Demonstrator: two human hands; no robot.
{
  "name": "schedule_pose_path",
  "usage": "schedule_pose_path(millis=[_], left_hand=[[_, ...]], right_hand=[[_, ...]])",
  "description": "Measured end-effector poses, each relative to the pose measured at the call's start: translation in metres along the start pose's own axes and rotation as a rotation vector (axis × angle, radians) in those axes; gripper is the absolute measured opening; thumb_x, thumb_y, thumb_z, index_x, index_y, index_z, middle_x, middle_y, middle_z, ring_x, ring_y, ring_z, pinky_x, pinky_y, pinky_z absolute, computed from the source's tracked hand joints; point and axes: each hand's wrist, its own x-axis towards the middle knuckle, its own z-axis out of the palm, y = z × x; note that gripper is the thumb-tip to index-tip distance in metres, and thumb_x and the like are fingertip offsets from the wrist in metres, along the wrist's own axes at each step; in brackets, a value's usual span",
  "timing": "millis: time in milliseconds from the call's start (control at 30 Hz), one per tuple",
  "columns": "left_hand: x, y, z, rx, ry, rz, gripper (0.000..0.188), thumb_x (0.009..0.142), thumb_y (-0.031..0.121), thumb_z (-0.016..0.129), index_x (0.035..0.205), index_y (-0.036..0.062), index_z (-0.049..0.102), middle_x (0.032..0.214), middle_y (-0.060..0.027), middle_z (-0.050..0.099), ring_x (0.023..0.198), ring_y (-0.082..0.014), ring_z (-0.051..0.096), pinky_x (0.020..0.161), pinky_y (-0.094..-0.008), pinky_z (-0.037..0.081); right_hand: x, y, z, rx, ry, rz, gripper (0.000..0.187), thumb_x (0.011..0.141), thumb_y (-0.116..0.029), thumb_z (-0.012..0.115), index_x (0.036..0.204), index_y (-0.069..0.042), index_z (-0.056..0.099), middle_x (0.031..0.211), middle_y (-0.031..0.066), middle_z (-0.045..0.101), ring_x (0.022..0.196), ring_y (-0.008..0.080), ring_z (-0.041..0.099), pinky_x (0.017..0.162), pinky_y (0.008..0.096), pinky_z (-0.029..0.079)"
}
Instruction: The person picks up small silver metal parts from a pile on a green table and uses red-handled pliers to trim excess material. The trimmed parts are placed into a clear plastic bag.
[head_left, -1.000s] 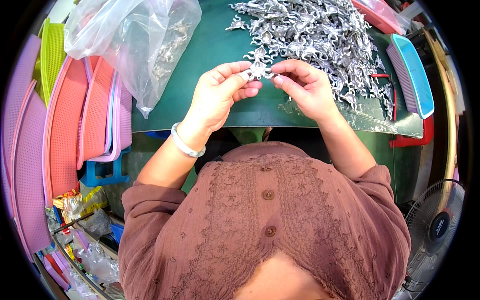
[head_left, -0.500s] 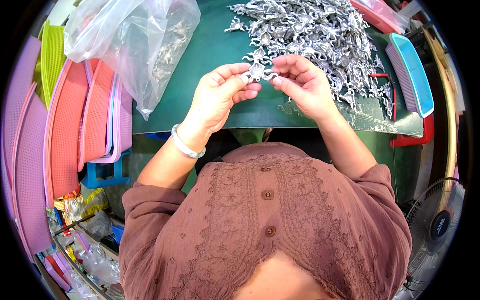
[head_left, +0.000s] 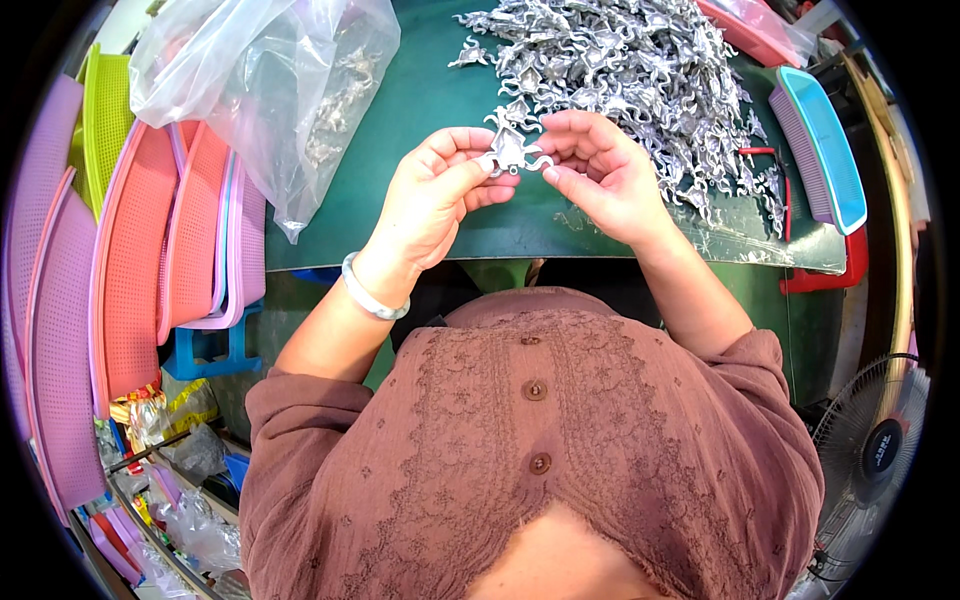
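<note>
Between my two hands, just above the table, is a small silver metal casting with curled, horn-like arms. My left hand pinches its left arm between thumb and fingers. On the other side, the bent thumb and forefinger of my right hand close at the tip of its right curl. Beyond my fingers lies a large heap of similar silver castings. One casting lies directly behind the held one, and another sits apart at the heap's left edge.
The green table carries a clear plastic bag at left. Red-handled pliers lie by the heap's right side. A blue and purple basket stands at the right edge. Stacked pink and purple baskets line the left; a fan stands lower right.
The held casting has tilted, showing more of its hollow face, and shifted slightly left. Both hands stay in nearly the same place.
</note>
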Motion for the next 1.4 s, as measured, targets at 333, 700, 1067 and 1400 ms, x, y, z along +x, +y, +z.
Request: schedule_pose_path(millis=[333, 700, 1067, 1400], left_hand=[[0.001, 0.003, -0.004, -0.127, -0.036, -0.05, 0.037, 0.093, 0.03, 0.034, 0.099, -0.0034, 0.049, 0.092, -0.0164, 0.057, 0.081, -0.0248, 0.06, 0.073, -0.0333, 0.051], [0.002, 0.0, -0.006, -0.122, -0.014, -0.072, 0.036, 0.092, 0.031, 0.038, 0.104, -0.0022, 0.046, 0.091, -0.0153, 0.058, 0.079, -0.0242, 0.061, 0.07, -0.0324, 0.052], [0.004, -0.014, -0.034, -0.206, 0.002, -0.262, 0.02, 0.084, 0.02, 0.055, 0.093, 0.0026, 0.056, 0.079, -0.0061, 0.058, 0.069, -0.0169, 0.059, 0.061, -0.0279, 0.051], [0.001, -0.009, -0.031, -0.241, 0.043, -0.249, 0.028, 0.085, 0.016, 0.054, 0.11, 0.0036, 0.049, 0.099, -0.01, 0.058, 0.088, -0.0221, 0.059, 0.069, -0.031, 0.052]], right_hand=[[0.0, 0.001, 0.002, 0.009, 0.014, 0.005, 0.038, 0.077, 0.004, 0.055, 0.114, -0.002, 0.046, 0.095, 0.007, 0.058, 0.085, 0.0104, 0.055, 0.077, 0.023, 0.045], [0.0, 0.002, 0.002, -0.007, -0.023, -0.014, 0.039, 0.076, 0.004, 0.057, 0.113, -0.002, 0.048, 0.095, 0.0071, 0.058, 0.083, 0.011, 0.056, 0.076, 0.0244, 0.046], [0.026, 0.009, -0.02, -1.139, 0.033, -0.464, 0.015, 0.07, -0.006, 0.058, 0.084, -0.006, 0.059, 0.084, 0.0069, 0.059, 0.082, 0.0235, 0.054, 0.078, 0.0352, 0.04], [0.052, 0.027, -0.013, -1.669, -0.119, -0.408, 0.011, 0.068, -0.01, 0.053, 0.074, -0.008, 0.062, 0.083, 0.0013, 0.055, 0.093, 0.0206, 0.046, 0.093, 0.0472, 0.026]])
